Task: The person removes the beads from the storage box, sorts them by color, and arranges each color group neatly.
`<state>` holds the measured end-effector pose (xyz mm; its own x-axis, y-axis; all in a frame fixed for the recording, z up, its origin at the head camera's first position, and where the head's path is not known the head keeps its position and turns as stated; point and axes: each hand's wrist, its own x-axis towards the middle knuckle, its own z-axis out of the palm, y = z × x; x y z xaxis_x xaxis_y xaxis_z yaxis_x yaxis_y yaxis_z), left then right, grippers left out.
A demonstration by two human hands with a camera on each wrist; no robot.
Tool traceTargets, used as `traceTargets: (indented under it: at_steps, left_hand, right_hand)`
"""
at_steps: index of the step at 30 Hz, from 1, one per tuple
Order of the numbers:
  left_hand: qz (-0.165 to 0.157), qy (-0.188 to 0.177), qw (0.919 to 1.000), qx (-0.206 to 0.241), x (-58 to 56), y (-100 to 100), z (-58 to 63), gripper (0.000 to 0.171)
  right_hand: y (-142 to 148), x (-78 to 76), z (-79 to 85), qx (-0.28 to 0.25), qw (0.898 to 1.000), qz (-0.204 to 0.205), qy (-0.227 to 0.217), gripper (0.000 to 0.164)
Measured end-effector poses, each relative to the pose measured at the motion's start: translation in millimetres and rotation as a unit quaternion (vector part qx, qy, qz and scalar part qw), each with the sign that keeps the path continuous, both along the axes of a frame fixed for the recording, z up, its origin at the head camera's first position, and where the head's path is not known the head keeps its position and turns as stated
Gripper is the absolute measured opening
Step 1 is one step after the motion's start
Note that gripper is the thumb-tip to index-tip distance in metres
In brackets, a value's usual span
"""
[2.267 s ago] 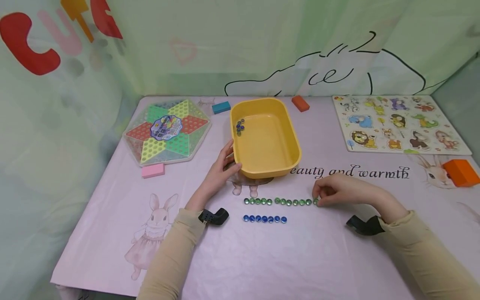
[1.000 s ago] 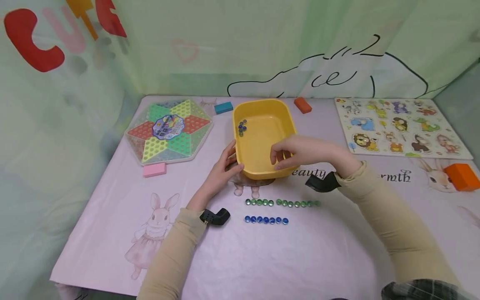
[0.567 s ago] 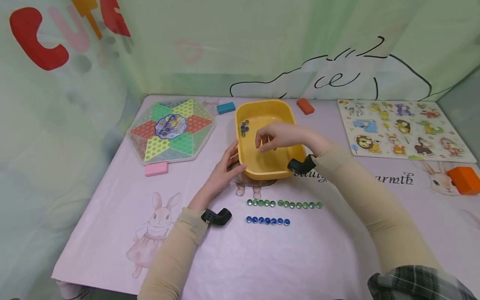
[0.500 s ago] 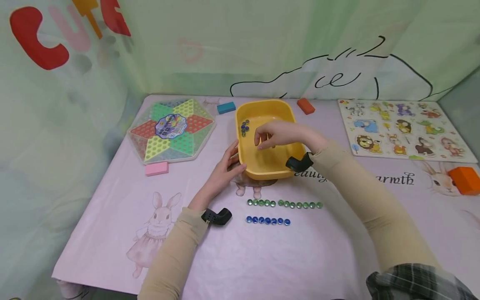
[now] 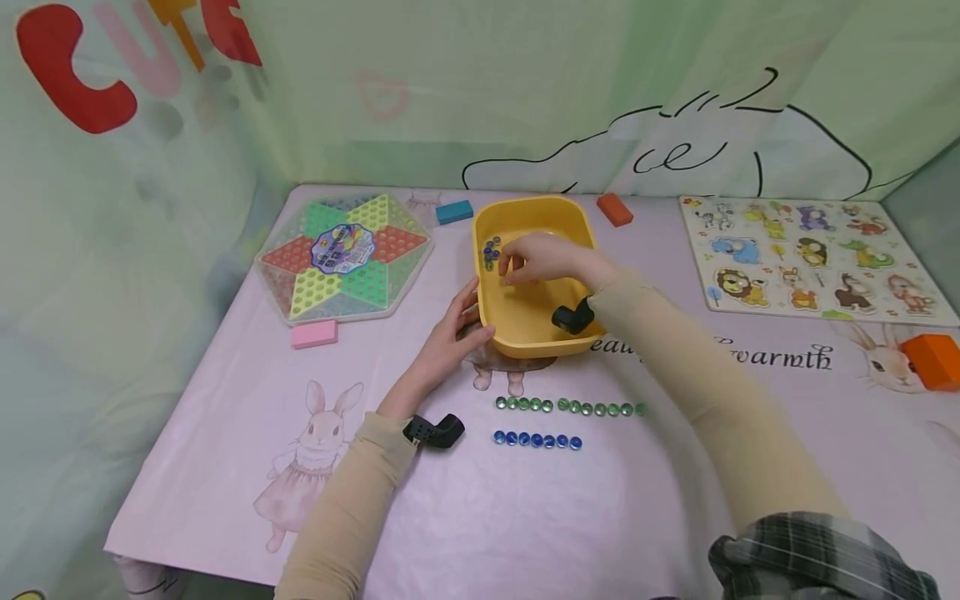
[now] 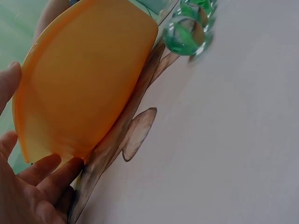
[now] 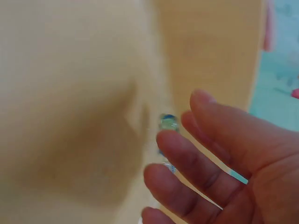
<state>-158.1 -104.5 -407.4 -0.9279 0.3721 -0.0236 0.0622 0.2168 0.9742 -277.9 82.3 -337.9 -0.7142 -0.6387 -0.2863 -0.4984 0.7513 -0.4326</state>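
In the head view, a yellow plastic basin (image 5: 536, 342) stands at the middle of the table. Several blue and green glass marbles (image 5: 491, 252) lie against its left inner wall. My left hand (image 5: 447, 343) rests at the basin's near left corner, thumb by the rim and fingers along the outer wall. Inside the basin my right hand (image 5: 542, 257) hovers with loosely bent fingers, fingertips just right of the marbles. In the right wrist view nothing shows between the thumb and fingers; a green marble (image 7: 168, 122) appears past the fingertips.
A row of green marbles (image 5: 600, 409) lies in front of the basin, a row of blue marbles (image 5: 536, 440) nearer. A Chinese checkers board (image 5: 345, 258) sits left, an animal puzzle board (image 5: 817, 258) right. Around stand pink (image 5: 314, 334), blue (image 5: 453, 212), red (image 5: 615, 210) and orange (image 5: 930, 362) blocks.
My right hand has left the right end of the green row, where a green marble now lies, and moved over the basin to the marbles at its left wall. My left hand keeps its place.
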Motion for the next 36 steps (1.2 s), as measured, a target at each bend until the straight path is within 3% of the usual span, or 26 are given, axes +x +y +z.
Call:
traceTargets:
  at_steps: [5, 14, 19, 23, 36]
  left_hand:
    - [0.01, 0.008, 0.9999, -0.004, -4.4, 0, -11.1, 0.071]
    - [0.009, -0.002, 0.9999, -0.005, -3.8, 2, -8.6, 0.071]
    - [0.001, -0.009, 1.0, -0.002, 2.7, 2, 7.1, 0.072]
    - [-0.005, -0.003, 1.0, -0.003, 9.2, 3, 21.3, 0.071]
    - [-0.005, -0.006, 1.0, -0.003, 10.5, 2, 20.2, 0.071]
  right_hand:
    - [-7, -6.2, -6.0, 0.013, 1.0, -0.023, 0.006, 0.022]
    - [-16, -10.6, -6.3, 0.034, 0.998, -0.047, 0.008, 0.03]
    - [-20, -10.6, -7.4, 0.04, 0.998, -0.037, 0.013, 0.033]
    - [-21, -9.9, -8.3, 0.041, 0.999, -0.019, 0.024, 0.027]
    - [-24, -0.8, -9.7, 0.043, 0.999, 0.03, 0.011, 0.013]
